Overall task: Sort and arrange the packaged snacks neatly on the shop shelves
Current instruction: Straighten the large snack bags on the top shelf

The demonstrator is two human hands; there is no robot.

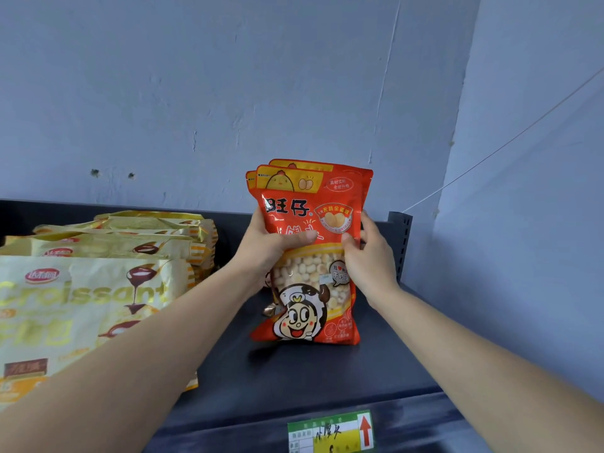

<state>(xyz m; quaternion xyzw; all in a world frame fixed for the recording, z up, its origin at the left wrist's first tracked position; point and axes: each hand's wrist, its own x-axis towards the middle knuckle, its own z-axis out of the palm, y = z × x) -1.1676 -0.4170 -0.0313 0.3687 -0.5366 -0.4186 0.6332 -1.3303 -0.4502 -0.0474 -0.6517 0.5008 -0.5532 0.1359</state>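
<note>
A small stack of red snack bags [309, 204] with a cartoon face and a clear window of round biscuits stands upright on the dark shelf [294, 371], toward its right end. My left hand [269, 248] grips the stack's left edge, thumb across the front. My right hand [366, 256] grips the right edge, thumb on the front too. Behind the front bag, the tops of two more bags of the same kind show.
Yellow croissant packs [81, 295] lie stacked on the shelf's left part, several deep toward the back. A green and yellow price label [330, 433] with a red arrow sits on the shelf's front edge. A perforated upright post [400, 243] marks the right end, against the blue wall.
</note>
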